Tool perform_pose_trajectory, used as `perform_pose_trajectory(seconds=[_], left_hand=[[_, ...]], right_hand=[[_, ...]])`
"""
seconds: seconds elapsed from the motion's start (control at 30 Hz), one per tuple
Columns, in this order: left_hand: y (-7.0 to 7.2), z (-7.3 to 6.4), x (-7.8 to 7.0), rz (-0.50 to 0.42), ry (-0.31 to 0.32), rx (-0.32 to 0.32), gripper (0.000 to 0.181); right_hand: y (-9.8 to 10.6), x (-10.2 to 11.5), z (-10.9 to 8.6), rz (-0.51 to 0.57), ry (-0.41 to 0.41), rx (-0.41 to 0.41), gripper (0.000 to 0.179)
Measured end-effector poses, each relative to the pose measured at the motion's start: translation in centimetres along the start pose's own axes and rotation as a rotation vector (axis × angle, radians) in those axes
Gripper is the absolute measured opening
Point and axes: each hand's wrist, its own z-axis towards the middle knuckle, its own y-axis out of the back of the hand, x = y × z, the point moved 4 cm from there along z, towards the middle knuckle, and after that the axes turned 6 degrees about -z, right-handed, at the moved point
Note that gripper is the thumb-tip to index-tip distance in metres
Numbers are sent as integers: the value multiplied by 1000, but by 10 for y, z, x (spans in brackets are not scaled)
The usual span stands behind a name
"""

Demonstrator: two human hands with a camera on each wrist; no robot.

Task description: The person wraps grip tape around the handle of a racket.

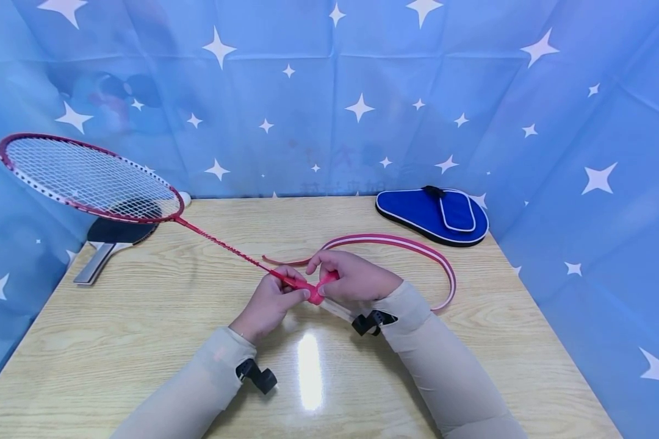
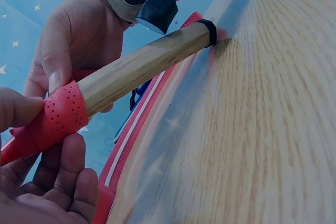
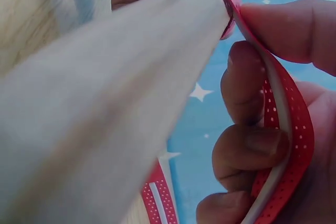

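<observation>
A red badminton racket (image 1: 214,238) slants across the table, its strung head raised at the upper left. My left hand (image 1: 269,303) pinches the upper handle, where red perforated grip tape (image 2: 63,111) is wrapped around it. Below the wrap the octagonal wooden handle (image 2: 147,66) is bare, with a dark band near its butt end. My right hand (image 1: 359,277) holds the tape's free length close to the wrap, thumb and fingers curled on the strip (image 3: 299,124). From there the loose tape (image 1: 395,238), red with a pale centre stripe, curves behind the right hand over the table.
Under the racket head lies a dark table tennis paddle (image 1: 96,262) with a grey handle. A white rounded object (image 1: 185,199), partly hidden, sits beside it. At the back right is a blue paddle case (image 1: 456,213). A starry blue curtain (image 1: 307,122) borders the wooden table (image 1: 241,396).
</observation>
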Motion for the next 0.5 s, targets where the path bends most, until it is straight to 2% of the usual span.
perform_pose_trajectory(seconds=[0.2,0.5], left_hand=[[-1,0,-1,-13,-13,4,24],[-1,-1,-2,-32,-26,4,26]], right_hand=[[0,-1,0,7,-1,6,40],[-4,-1,0,117,-52,91,41]])
